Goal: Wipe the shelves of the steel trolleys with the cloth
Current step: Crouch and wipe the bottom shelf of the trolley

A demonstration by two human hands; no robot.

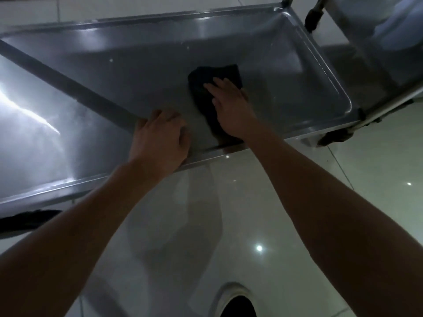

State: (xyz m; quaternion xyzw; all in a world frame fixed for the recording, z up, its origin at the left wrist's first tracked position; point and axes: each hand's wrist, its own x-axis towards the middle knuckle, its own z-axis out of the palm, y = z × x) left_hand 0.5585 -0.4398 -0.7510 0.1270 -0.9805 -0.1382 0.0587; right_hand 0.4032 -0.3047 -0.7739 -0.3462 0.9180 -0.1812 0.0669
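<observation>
A steel trolley shelf (146,65) with a raised rim lies below me, slanting across the view. A dark cloth (207,88) lies flat on its right half. My right hand (231,106) presses on the cloth with straight, spread fingers. My left hand (160,138) rests on the shelf's near rim, its fingers curled over the edge beside a flat steel bar (68,85) that crosses the view diagonally.
A second steel trolley (375,53) stands close on the right, with a black caster (334,137) below and a black-tipped post (314,16) between them. Glossy pale floor tiles (229,213) spread beneath. A shoe tip (238,303) shows at the bottom.
</observation>
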